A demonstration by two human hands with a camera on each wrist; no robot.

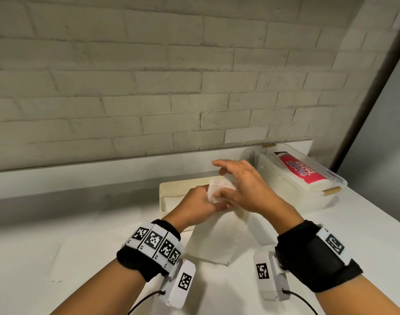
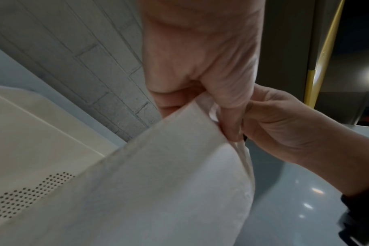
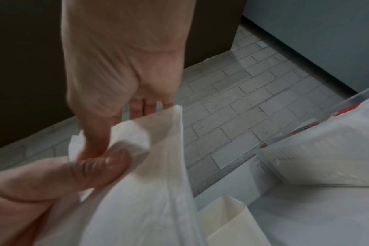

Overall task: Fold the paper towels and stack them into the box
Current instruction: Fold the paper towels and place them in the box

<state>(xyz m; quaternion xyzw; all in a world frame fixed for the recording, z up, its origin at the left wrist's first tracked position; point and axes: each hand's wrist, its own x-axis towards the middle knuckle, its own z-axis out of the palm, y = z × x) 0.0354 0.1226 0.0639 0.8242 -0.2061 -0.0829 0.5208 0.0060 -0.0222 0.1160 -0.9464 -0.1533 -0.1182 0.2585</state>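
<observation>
both wrists have black wrist bands [image 1: 317,255] with checkered tag strips [image 1: 157,241], plus white camera boxes [image 1: 182,284] trailing black cables [image 1: 144,301]

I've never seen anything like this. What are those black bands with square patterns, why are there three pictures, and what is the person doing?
No machine here: a person works with bare hands. The black wristbands carry printed marker squares and a small camera each. The wide picture comes from a camera on the head; the other two look along each wrist at the fingers.

On the white table stands an open cream box, and to its right a clear plastic container holding a pack with a pink label.

The left hand pinches the upper end of a white paper towel, which hangs down to the table. The right hand pinches the same end, its other fingers spread.
</observation>
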